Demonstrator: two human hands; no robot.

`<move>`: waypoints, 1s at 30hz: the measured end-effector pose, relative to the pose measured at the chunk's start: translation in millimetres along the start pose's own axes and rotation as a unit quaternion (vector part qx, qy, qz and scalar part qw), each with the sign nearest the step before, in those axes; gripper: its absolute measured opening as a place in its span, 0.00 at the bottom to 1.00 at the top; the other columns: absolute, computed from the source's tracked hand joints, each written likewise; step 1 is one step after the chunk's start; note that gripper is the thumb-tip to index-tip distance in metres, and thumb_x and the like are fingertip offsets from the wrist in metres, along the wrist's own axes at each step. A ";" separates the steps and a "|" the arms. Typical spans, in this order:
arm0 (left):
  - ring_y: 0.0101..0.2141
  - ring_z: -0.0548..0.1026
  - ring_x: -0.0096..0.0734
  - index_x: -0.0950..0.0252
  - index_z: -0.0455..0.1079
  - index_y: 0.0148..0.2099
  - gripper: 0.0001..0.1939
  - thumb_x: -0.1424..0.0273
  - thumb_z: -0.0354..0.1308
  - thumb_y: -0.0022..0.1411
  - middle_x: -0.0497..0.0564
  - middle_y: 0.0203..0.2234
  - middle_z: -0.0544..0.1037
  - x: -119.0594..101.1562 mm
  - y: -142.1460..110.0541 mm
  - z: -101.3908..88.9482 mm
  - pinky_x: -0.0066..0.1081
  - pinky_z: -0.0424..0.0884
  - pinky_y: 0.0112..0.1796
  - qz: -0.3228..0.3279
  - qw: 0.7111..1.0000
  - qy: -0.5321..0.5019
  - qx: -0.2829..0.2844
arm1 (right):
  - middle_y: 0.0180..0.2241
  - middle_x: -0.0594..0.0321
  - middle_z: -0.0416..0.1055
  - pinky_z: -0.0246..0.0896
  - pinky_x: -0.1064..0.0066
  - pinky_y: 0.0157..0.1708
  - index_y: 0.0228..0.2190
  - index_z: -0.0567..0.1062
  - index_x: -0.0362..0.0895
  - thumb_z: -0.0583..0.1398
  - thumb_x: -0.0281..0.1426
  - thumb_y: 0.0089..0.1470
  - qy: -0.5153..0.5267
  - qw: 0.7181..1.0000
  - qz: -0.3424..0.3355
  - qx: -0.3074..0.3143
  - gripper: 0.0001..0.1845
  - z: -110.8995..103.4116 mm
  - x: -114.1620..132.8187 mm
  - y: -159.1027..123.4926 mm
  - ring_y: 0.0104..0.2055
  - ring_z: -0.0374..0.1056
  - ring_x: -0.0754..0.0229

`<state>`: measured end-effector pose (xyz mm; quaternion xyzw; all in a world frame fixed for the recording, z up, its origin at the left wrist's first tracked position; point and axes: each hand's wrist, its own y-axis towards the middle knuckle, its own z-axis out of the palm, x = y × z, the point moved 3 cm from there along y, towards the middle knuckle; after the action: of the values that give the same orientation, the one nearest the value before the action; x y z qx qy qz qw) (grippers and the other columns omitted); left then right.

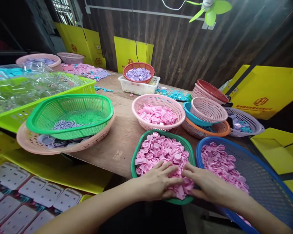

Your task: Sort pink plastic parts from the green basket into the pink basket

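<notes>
Small pink plastic parts [161,148], many of them round, fill a dark green basket [134,156] at the table's front edge. My left hand [158,180] lies palm down on the near part of the heap, its fingers stretched and spread. From the right, my right hand [203,183] reaches over the basket's rim with its fingers apart, touching the same parts. Several pink pieces show between the two hands. Both palms are turned away, so whatever lies under them is hidden.
A blue basket [258,169] with more pink parts stands close on the right. Behind is a pink basket [158,98] of pink rectangular pieces. A bright green basket [70,99] rests on a peach one [24,141] at left. White panels [21,182] lie below the table, lower left.
</notes>
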<state>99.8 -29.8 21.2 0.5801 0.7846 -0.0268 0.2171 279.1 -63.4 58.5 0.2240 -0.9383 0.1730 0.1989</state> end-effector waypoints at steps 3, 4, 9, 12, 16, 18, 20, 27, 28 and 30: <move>0.54 0.57 0.42 0.55 0.58 0.56 0.21 0.59 0.46 0.60 0.54 0.54 0.61 16.2 4.6 -4.9 0.46 0.52 0.53 -0.026 0.999 0.030 -0.029 | 0.36 0.61 0.65 0.58 0.71 0.35 0.33 0.68 0.46 0.56 0.23 0.47 -0.008 0.999 -0.005 -0.050 0.10 1.3 -4.6 13.0 0.36 0.64 0.59; 0.54 0.58 0.42 0.56 0.59 0.55 0.20 0.60 0.47 0.60 0.55 0.53 0.62 21.9 5.7 -7.2 0.45 0.53 0.53 -0.035 0.998 0.042 -0.037 | 0.34 0.61 0.65 0.57 0.71 0.35 0.32 0.68 0.45 0.56 0.23 0.47 -0.006 0.998 -0.006 -0.069 0.08 0.2 -5.9 18.2 0.35 0.64 0.59; 0.48 0.62 0.39 0.63 0.60 0.52 0.18 0.73 0.47 0.58 0.56 0.47 0.65 37.8 9.8 -16.3 0.40 0.60 0.47 -0.116 0.981 0.101 -0.122 | 0.33 0.60 0.67 0.56 0.67 0.38 0.31 0.71 0.44 0.58 0.26 0.46 0.087 0.984 0.013 -0.153 0.06 -7.4 -12.4 46.5 0.37 0.63 0.57; 0.42 0.64 0.37 0.63 0.61 0.51 0.20 0.79 0.45 0.56 0.56 0.43 0.66 24.8 9.2 -18.9 0.36 0.62 0.41 -0.100 0.978 0.114 -0.146 | 0.34 0.60 0.69 0.56 0.66 0.40 0.33 0.72 0.44 0.58 0.28 0.46 0.144 0.973 0.034 -0.178 0.08 -11.6 -19.6 63.0 0.37 0.63 0.57; 0.39 0.64 0.36 0.58 0.65 0.48 0.16 0.68 0.52 0.56 0.52 0.41 0.67 -2.8 7.8 -11.7 0.34 0.62 0.39 0.047 0.994 0.092 -0.047 | 0.36 0.60 0.72 0.59 0.67 0.38 0.37 0.73 0.43 0.57 0.28 0.45 0.228 0.953 0.053 -0.193 0.14 -18.6 -30.6 76.7 0.36 0.66 0.59; 0.38 0.65 0.35 0.58 0.66 0.47 0.16 0.62 0.54 0.55 0.51 0.39 0.67 -7.1 8.4 -5.9 0.33 0.62 0.38 0.065 0.995 0.073 -0.017 | 0.37 0.59 0.72 0.61 0.69 0.35 0.39 0.72 0.42 0.56 0.28 0.46 0.285 0.937 0.060 -0.193 0.15 -21.3 -34.9 77.9 0.36 0.67 0.60; 0.38 0.65 0.34 0.59 0.68 0.43 0.15 0.59 0.54 0.55 0.51 0.38 0.69 -5.8 9.9 -0.8 0.32 0.61 0.38 0.050 0.997 0.051 -0.009 | 0.38 0.58 0.72 0.62 0.71 0.31 0.40 0.71 0.42 0.56 0.30 0.47 0.342 0.918 0.066 -0.188 0.16 -22.2 -38.6 75.1 0.33 0.68 0.61; 0.35 0.68 0.28 0.66 0.67 0.39 0.14 0.60 0.52 0.57 0.50 0.34 0.71 19.1 8.3 -12.7 0.27 0.63 0.35 -0.081 0.953 -0.274 -0.105 | 0.34 0.58 0.73 0.66 0.71 0.31 0.38 0.72 0.42 0.61 0.31 0.43 0.465 0.865 0.076 -0.170 0.16 -15.6 -46.5 59.3 0.31 0.69 0.62; 0.32 0.68 0.27 0.67 0.66 0.38 0.15 0.59 0.51 0.58 0.50 0.32 0.71 27.9 10.5 -19.2 0.26 0.63 0.33 -0.115 0.930 -0.323 -0.130 | 0.33 0.58 0.73 0.66 0.71 0.30 0.37 0.73 0.41 0.62 0.31 0.42 0.468 0.864 0.078 -0.169 0.15 -17.3 -46.2 61.8 0.29 0.69 0.62; 0.28 0.67 0.25 0.69 0.65 0.36 0.17 0.58 0.50 0.58 0.49 0.28 0.71 49.0 20.8 -37.5 0.26 0.62 0.30 -0.171 0.889 -0.391 -0.167 | 0.31 0.57 0.72 0.66 0.72 0.27 0.34 0.73 0.40 0.61 0.28 0.42 0.464 0.865 0.078 -0.176 0.13 -29.5 -44.0 73.2 0.27 0.68 0.63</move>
<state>96.0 32.1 41.3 0.3349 0.7165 -0.1565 0.5916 288.1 25.8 46.8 0.0047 -0.7669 0.1044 0.6332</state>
